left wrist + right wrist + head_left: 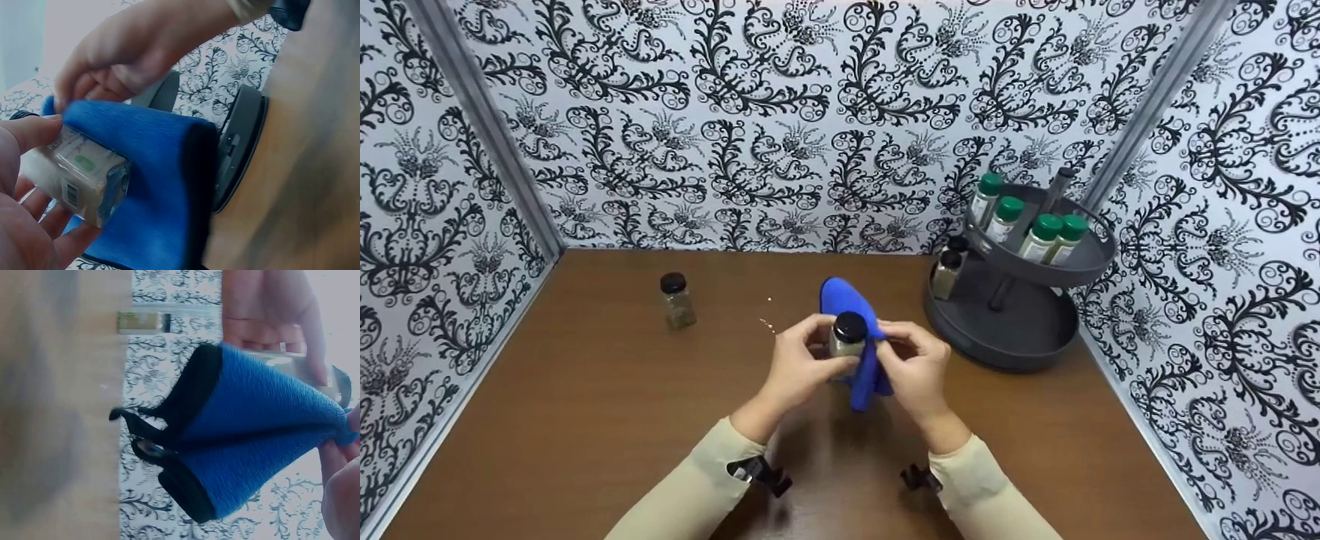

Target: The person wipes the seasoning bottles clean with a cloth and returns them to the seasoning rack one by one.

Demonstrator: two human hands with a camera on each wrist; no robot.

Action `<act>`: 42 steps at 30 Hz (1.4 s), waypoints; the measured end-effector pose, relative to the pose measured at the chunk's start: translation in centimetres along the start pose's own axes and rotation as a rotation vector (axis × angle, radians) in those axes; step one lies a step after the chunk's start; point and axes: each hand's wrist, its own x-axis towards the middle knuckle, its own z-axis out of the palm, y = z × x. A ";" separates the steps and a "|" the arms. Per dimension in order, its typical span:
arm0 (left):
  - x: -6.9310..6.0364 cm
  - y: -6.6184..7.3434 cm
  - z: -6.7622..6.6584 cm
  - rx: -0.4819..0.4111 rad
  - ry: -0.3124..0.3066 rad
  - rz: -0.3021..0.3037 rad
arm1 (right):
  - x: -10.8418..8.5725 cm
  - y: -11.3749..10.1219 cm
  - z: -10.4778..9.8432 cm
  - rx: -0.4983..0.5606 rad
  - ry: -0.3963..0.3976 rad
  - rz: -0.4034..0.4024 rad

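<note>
Scrolled wallpaper point(780, 97) rose behind the worktop point(622, 405), above which the left hand point(796, 364) gripped a black-capped jar point(848, 341) and the right hand point(921, 371) pinched a blue cloth point(840, 296) beside it; a steady jar and smoothly spread cloth seemed wisest.

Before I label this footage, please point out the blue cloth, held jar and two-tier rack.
Blue cloth point(256, 399), right wrist view: upper panel.
Held jar point(84, 169), left wrist view: label.
Two-tier rack point(1031, 321), head view: bare lower-tier floor.

The cloth point(264, 388) looks fuzzy, the jar point(84, 169) clear and glossy, the tabletop point(585, 420) smooth wood.
</note>
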 end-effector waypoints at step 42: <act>0.3 -0.2 -0.4 0.027 0.003 -0.035 | 0.0 -0.4 0.2 -0.092 -0.018 -0.044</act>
